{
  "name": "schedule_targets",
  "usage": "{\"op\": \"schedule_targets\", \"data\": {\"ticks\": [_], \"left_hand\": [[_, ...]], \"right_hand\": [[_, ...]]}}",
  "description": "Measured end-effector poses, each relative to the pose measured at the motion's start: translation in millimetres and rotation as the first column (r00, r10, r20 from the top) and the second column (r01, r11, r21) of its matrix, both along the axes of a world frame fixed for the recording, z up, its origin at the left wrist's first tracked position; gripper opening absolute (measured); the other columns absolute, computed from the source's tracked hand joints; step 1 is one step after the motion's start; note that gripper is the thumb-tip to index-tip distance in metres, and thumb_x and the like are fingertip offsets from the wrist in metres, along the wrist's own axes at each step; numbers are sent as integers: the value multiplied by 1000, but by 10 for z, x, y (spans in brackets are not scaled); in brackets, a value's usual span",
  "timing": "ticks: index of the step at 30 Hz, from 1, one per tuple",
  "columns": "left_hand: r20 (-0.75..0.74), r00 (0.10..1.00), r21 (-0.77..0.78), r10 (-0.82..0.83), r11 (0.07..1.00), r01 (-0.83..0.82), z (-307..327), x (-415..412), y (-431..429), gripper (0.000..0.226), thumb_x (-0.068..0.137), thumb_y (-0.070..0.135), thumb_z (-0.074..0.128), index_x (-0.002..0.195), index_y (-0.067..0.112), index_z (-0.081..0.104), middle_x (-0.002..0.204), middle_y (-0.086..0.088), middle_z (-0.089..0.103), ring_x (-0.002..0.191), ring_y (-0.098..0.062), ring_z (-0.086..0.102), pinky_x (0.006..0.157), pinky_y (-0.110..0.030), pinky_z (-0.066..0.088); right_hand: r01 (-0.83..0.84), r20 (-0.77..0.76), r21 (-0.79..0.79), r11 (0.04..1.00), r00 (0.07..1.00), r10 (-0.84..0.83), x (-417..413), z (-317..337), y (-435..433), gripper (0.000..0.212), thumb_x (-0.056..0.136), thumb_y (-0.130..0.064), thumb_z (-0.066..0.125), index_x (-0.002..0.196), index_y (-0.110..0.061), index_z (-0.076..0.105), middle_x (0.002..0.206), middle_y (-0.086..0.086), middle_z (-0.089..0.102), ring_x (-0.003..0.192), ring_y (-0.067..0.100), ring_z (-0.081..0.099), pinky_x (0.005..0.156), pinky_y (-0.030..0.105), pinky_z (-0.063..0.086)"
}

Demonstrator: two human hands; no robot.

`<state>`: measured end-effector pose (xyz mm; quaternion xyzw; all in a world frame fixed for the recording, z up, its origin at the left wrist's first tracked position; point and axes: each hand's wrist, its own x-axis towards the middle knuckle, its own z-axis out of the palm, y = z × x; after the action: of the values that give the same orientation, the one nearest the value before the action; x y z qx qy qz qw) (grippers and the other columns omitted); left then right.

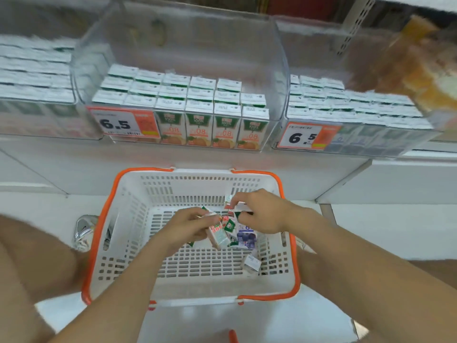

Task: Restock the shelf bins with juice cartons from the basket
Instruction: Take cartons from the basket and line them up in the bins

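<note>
A white basket with an orange rim (103,219) stands on the floor below the shelf. Both my hands are inside it. My left hand (184,227) grips a juice carton with pink and green print (218,235). My right hand (262,210) holds a white carton (238,206) by its top. A blueberry carton (244,237) lies on the basket floor between them, and a small white carton (252,263) lies near the front right corner. The clear middle bin (277,70) holds rows of orange juice cartons (225,129).
Clear bins left (37,100) and right (358,134) hold more cartons; price tags reading 6.5 (116,123) hang on the fronts. My knees flank the basket, and a shoe (84,231) shows at its left. An orange pack (420,70) sits blurred at upper right.
</note>
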<state>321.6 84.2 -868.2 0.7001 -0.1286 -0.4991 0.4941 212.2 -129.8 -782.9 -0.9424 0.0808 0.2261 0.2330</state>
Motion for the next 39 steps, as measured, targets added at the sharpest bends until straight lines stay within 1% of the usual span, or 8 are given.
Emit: {"op": "schedule_targets", "data": {"ticks": [5,9,12,15,19,24,28,39], "left_hand": [[140,990,-19,6,1000,-3,826,71,-41,59,78,59,82,91,10,52,86,-14,77,73,-25,74,66,-39,62],[307,949,-36,77,997,-69,1334,120,-26,64,75,61,85,87,12,46,77,-8,72,63,-24,73,62,-40,64],[392,914,-65,106,994,-88,1600,200,-2,66,71,63,87,85,13,46,67,-1,65,63,-21,71,61,-38,64],[482,868,-135,117,989,-58,1794,273,-75,66,73,65,85,89,10,53,81,-14,69,72,-22,71,66,-44,62],[576,803,-253,154,967,-4,2162,277,-298,56,83,71,72,100,18,68,94,-5,76,80,-26,74,76,-46,63],[609,721,-367,332,923,-115,2569,359,-541,47,86,69,69,94,22,71,87,6,73,76,-17,74,74,-51,64],[570,675,-425,468,871,-245,2678,488,-712,59,74,73,78,99,23,59,90,12,71,87,-15,75,78,-54,63],[824,371,-417,429,901,-116,2595,713,-1661,45,89,51,78,95,19,47,92,-1,58,86,-22,55,65,-29,39]], "right_hand": [[-59,111,-54,997,992,64,28,601,132,40,99,-36,40,127,-30,68,96,-3,73,84,19,65,79,43,56],[-90,183,-78,993,978,103,74,950,215,35,102,-29,37,114,-30,69,65,-2,61,64,18,57,68,47,53],[-94,264,-79,992,958,112,101,1167,279,29,103,-25,36,101,-38,62,62,-1,56,60,18,53,64,45,50],[-34,376,-202,979,920,110,116,1387,344,21,97,-29,39,96,-34,60,66,-2,59,61,21,55,57,41,48],[213,650,-414,885,749,124,200,1731,331,28,83,-43,43,85,-21,60,60,0,56,55,29,52,52,34,40],[563,844,-187,805,511,-162,168,2141,-18,37,77,-48,48,88,-21,71,59,4,59,62,35,59,58,35,52],[730,887,-46,682,344,-309,89,2366,-553,30,89,-42,60,105,-17,67,84,9,69,77,35,63,69,42,55],[710,764,-251,657,563,-317,149,2053,-1674,52,95,-2,63,142,-13,44,118,21,61,99,42,57,72,39,34]]}}
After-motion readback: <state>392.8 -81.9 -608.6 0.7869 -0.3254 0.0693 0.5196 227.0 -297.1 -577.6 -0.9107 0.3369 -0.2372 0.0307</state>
